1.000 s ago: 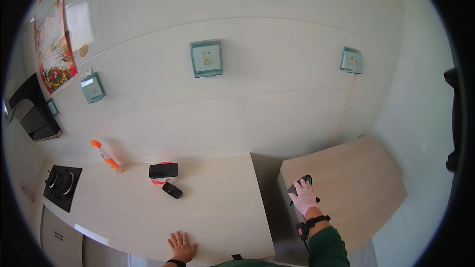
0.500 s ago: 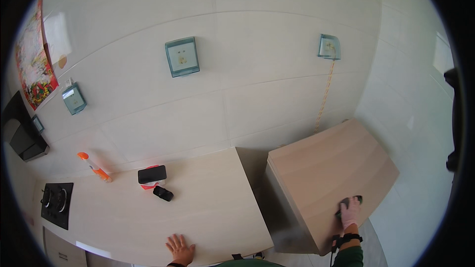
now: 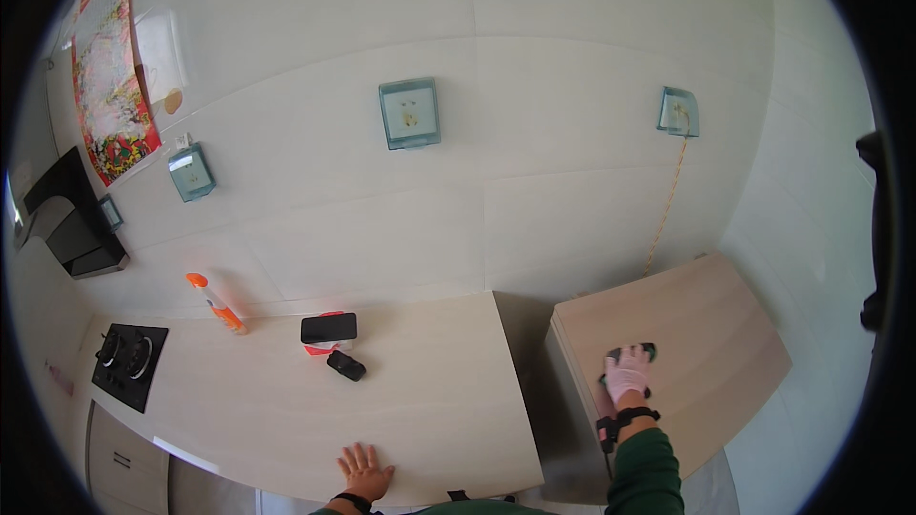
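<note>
My right hand (image 3: 626,377), in a pink glove with a green sleeve and a black wristband, presses a dark cloth (image 3: 639,354) flat onto the top of a light wooden cabinet (image 3: 711,324) at the right. My left hand (image 3: 364,470) rests with fingers spread, palm down, on the near edge of the pale countertop (image 3: 429,401), holding nothing. A black phone (image 3: 328,328) lies on a small red and white thing, with a small black object (image 3: 345,365) just in front of it, some way beyond my left hand.
An orange and white spray bottle (image 3: 217,303) leans by the tiled wall. A black gas hob (image 3: 129,364) sits at the far left under a black hood (image 3: 76,229). Covered wall sockets (image 3: 409,113) (image 3: 676,112) and a yellow cord (image 3: 665,205) hang above the cabinet. A gap (image 3: 525,343) separates counter and cabinet.
My right hand with the cloth slid from the cabinet's left front to its near right edge, then back up toward the middle. My left hand stayed on the counter edge.
</note>
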Tool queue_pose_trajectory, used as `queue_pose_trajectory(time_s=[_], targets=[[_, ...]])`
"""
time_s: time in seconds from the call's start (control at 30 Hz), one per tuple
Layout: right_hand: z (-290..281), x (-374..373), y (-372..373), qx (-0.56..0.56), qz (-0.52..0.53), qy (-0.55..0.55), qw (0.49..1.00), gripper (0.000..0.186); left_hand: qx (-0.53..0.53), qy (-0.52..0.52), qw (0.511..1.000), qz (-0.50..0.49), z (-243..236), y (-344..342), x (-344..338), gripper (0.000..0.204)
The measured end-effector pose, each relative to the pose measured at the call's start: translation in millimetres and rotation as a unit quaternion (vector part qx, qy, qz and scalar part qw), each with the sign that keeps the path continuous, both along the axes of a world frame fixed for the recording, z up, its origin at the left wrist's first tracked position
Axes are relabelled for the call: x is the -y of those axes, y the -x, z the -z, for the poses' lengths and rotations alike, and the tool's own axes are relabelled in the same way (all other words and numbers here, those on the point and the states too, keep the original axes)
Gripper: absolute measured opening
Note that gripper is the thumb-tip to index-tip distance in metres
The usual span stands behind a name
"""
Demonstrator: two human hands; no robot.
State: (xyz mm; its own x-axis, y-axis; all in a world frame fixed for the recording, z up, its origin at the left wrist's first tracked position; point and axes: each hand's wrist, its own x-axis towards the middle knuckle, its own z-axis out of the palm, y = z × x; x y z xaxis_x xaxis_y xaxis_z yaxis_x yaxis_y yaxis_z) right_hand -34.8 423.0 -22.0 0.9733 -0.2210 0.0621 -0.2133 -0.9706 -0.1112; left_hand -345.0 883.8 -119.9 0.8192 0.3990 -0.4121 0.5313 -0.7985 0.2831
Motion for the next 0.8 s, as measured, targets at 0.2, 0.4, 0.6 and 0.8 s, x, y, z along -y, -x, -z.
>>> queue_pose_trajectory(time_s=[0.2,0.4,0.6,0.8], targets=[[4.2,-69.1,-7.0,0.018,-0.129,-0.036,0.991,0.060,-0.032,-0.031,0.999,0.012,-1.9,-4.0,-1.5,0.087],[14.7,-32.3,-20.7,0.019,-0.159,-0.080,0.984,0.063,-0.012,-0.045,0.999,0.025,-3.9,0.5,-5.7,0.084],[0.7,38.9,-24.1,0.002,0.022,-0.054,0.998,0.061,-0.013,-0.062,0.997,0.051,-1.0,11.3,-9.5,0.082],[-22.2,51.8,-19.4,-0.038,0.163,-0.064,0.984,0.056,-0.019,-0.053,0.997,0.055,-2.0,22.7,-4.3,0.083]])
